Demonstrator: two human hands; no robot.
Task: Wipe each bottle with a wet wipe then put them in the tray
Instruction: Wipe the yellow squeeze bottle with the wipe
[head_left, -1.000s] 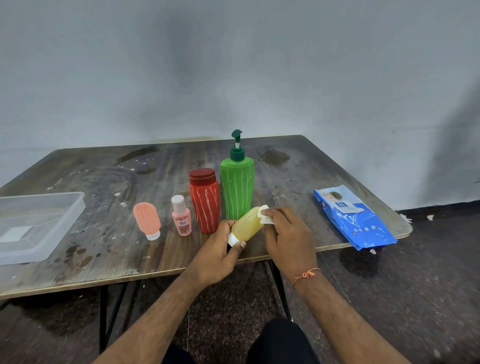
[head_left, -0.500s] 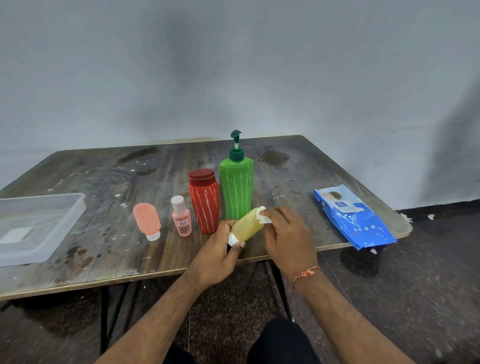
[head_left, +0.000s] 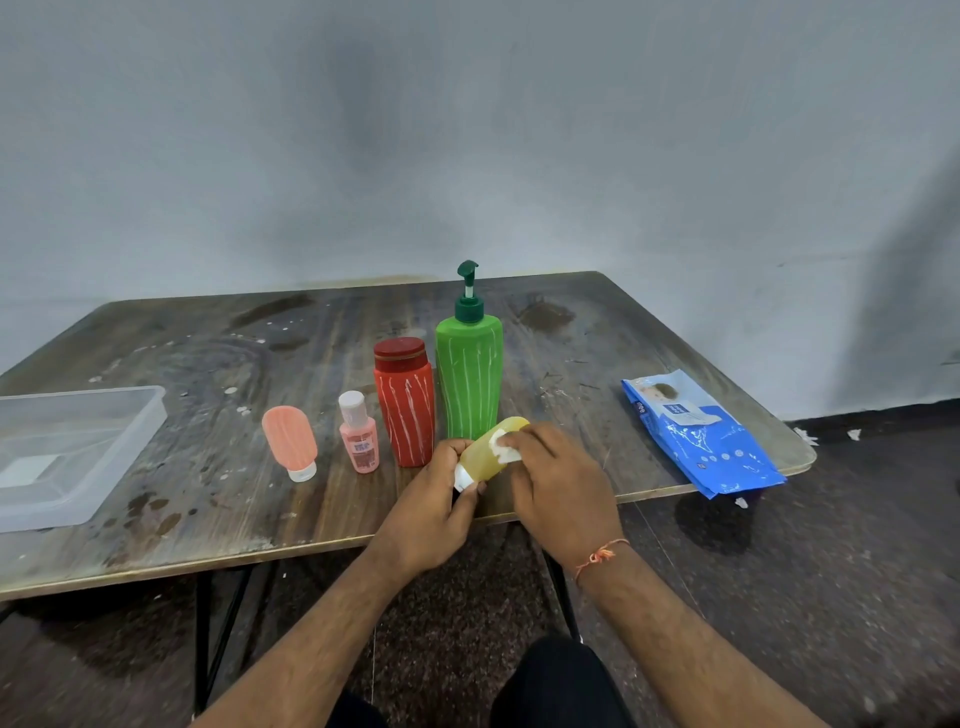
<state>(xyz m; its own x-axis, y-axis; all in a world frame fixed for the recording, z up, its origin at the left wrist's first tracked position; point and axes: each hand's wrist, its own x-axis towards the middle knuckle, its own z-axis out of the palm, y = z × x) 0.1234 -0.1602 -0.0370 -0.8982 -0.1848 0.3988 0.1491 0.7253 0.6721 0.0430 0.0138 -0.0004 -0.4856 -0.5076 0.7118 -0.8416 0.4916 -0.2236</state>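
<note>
My left hand (head_left: 434, 506) grips the white cap end of a small yellow bottle (head_left: 485, 453), held tilted over the table's front edge. My right hand (head_left: 558, 483) presses a folded white wet wipe (head_left: 505, 450) against the bottle's side. Behind them stand a tall green pump bottle (head_left: 469, 379), a red bottle (head_left: 405, 402), a small pink bottle (head_left: 358, 434) and a salmon tube (head_left: 290, 439) standing on its cap. A clear plastic tray (head_left: 130, 431) sits at the table's left end, with no bottle visible in it.
A blue pack of wet wipes (head_left: 701, 436) lies at the table's right front corner, overhanging the edge. The worn wooden table (head_left: 260, 509) stands against a grey wall. My dark-clothed knees show below the table edge.
My right hand slid the wipe down the yellow bottle from its far end toward the middle. The left hand kept its grip on the cap end.
</note>
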